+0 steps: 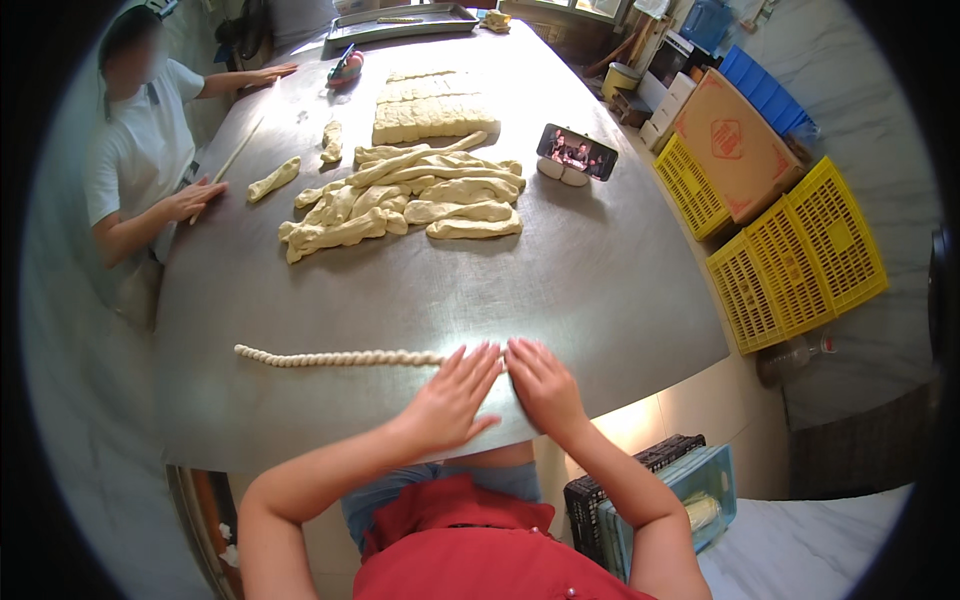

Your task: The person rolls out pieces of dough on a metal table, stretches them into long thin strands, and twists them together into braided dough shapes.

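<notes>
A rope of twisted dough [345, 359] lies across the near part of the steel table, its left end bare. Flat on its right part rests my left hand [459, 397], palm down with the thumb spread to the side. Close beside it, my right hand [544, 381] also lies palm down over the rope's right end. The two sets of fingertips almost meet, and the dough under them is mostly hidden. Neither hand is closed around it. Farther up the table is a heap of thick dough strips [409, 195], with a slab of cut dough pieces [435, 120] behind.
At the left edge, a co-worker's hand [196, 199] touches a thin dough strand [238, 154]. Two loose dough pieces [274, 180] lie nearby. A propped phone [577, 152] stands right of the heap. Yellow crates [799, 255] and a cardboard box [739, 146] line the right side.
</notes>
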### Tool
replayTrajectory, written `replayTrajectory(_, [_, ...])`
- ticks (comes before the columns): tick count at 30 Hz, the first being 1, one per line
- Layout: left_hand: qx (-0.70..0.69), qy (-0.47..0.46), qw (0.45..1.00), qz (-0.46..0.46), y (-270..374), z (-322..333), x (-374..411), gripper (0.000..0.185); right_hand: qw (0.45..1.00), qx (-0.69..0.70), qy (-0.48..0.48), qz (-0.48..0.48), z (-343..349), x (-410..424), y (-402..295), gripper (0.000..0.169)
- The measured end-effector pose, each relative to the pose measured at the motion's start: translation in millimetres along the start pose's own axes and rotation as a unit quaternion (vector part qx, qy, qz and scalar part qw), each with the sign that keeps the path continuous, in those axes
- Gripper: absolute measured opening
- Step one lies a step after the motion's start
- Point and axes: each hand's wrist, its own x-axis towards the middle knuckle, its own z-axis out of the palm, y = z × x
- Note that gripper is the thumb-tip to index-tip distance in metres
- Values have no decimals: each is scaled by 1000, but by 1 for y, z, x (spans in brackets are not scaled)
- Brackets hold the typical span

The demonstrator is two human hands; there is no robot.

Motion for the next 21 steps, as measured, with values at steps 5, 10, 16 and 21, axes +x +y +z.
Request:
replayTrajectory(5, [58, 35, 993, -93, 17, 9, 4, 78, 997, 16, -7, 69, -4, 11, -7, 7])
replayTrajectory(10, [72, 114, 987, -91, -47, 15, 64, 74, 995, -10, 46, 83, 13, 54, 24, 18])
replayTrajectory(16, [-2, 8, 1000, -2, 5, 0, -5, 76, 1000, -3, 9, -9, -7, -5, -6, 16])
replayTrajectory(21, [57, 8, 980, -190, -5, 7, 47, 77, 994, -25, -13, 109, 8, 42, 5, 7])
